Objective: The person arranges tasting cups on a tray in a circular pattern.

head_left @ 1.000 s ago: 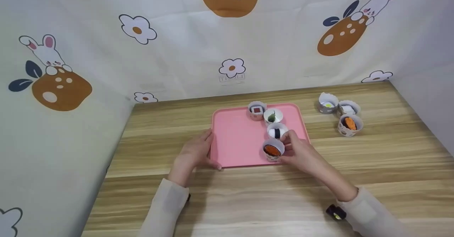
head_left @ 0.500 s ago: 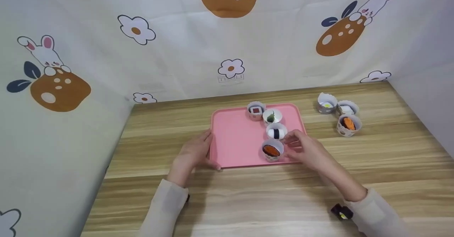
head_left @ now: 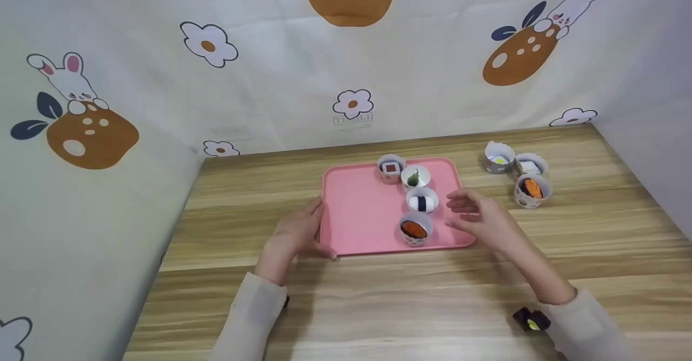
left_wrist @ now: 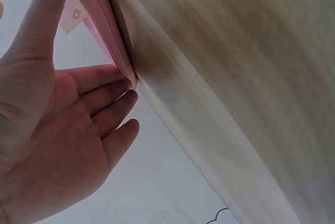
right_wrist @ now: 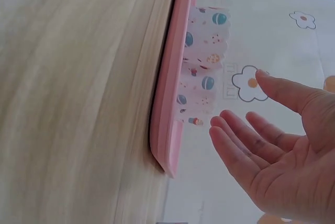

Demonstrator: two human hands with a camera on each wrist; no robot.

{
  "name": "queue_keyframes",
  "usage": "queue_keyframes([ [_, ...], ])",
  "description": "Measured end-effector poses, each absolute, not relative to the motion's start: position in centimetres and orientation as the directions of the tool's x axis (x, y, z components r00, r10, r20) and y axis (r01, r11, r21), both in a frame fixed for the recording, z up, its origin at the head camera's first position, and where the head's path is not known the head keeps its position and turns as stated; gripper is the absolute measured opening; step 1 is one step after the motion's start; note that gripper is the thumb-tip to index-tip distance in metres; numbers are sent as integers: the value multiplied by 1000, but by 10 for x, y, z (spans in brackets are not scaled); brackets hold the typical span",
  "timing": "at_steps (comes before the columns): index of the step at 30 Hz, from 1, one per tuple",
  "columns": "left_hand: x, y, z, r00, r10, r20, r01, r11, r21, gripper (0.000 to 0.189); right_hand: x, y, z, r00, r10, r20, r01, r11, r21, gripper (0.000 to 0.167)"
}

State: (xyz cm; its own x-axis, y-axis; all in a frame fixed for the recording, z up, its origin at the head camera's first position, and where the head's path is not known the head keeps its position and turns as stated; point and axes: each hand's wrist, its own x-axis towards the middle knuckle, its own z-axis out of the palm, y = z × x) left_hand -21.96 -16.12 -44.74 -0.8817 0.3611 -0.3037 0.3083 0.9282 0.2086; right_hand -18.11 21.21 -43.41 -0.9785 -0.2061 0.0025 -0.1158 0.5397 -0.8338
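Observation:
A pink tray (head_left: 359, 215) lies on the wooden table. My left hand (head_left: 294, 231) rests against its left end, fingers along the side and thumb at the near corner; in the left wrist view the fingers (left_wrist: 107, 98) are mostly straight. My right hand (head_left: 486, 223) hovers over the tray's right edge with loosely bent fingers and nothing in them. To its left, the paper cup with orange-red roe sushi (head_left: 415, 230) stands near the tray's front edge. Behind that are cups with black-banded white sushi (head_left: 422, 202), a green leafy piece (head_left: 415, 178) and a square red-centred roll (head_left: 390, 169).
Right of the tray, three more cups stand together: one with an orange-topped piece (head_left: 532, 191), one with a white piece (head_left: 530, 165), one with a white-and-yellow piece (head_left: 498, 158). A patterned cloth wall (head_left: 281, 101) closes off the back. Dark wrist devices (head_left: 531, 320) show by the sleeves.
My right hand has let go of the roe sushi cup and moved right, away from it. That cup stays on the tray, and my left hand has not moved.

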Motion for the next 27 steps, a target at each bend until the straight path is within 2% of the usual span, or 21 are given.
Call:
queue_keyframes([
  [11,-219,-161,-448,-882,361,-302,310,929,204,123,-185,233,-427,-983,-158,94,-163,515,-842,47],
  [18,-221,-161,-448,-882,362,-301,313,929,200,122,-185,248,-419,-989,-99,107,-142,483,-864,51],
  [27,-221,-161,-449,-882,367,-295,320,927,196,122,-189,267,-415,-985,-24,168,-160,455,-876,48],
])
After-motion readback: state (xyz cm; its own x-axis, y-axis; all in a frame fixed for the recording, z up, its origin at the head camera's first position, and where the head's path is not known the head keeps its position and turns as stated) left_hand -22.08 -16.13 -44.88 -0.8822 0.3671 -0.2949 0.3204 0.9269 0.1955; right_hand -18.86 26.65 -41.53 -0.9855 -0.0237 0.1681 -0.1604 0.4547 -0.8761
